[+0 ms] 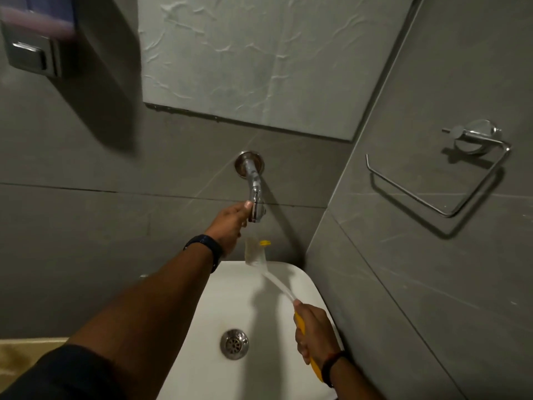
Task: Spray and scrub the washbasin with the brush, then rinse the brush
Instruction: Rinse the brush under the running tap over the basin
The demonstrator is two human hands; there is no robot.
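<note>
Left hand [230, 223] grip closes on the tap [255, 194] to control water; right hand [313, 330] grips the brush [259, 256], head raised beneath the spout for rinsing above the washbasin [259, 307].

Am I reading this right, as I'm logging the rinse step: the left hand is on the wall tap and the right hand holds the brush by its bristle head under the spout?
Not quite. The head view shows the right hand holding the brush by its yellow handle, not the bristle head. The rest stands: the left hand is on the wall tap, bristles under the spout.
</note>
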